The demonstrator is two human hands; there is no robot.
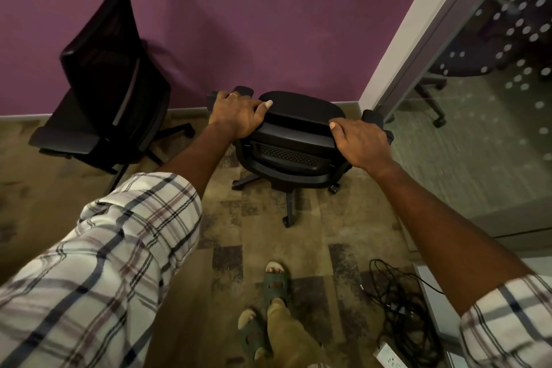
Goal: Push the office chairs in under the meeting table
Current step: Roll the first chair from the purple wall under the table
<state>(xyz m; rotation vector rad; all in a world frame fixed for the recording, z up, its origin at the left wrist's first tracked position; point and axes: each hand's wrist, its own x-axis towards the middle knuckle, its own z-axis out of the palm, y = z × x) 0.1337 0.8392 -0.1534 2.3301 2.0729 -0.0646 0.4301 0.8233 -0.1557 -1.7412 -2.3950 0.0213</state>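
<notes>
A black office chair [294,140] on castors stands in front of me, its seat facing the purple wall. My left hand [236,113] grips the left end of its backrest top. My right hand [360,142] grips the right end of the same backrest. A second black office chair [113,81] with a tall mesh back stands at the left, close to the wall. No meeting table is in view.
The purple wall [268,9] runs across the back. A glass partition [493,84] with white dots stands at the right, another chair visible through it. Black cables [400,311] and a white power strip [388,357] lie on the patterned carpet near my sandalled feet.
</notes>
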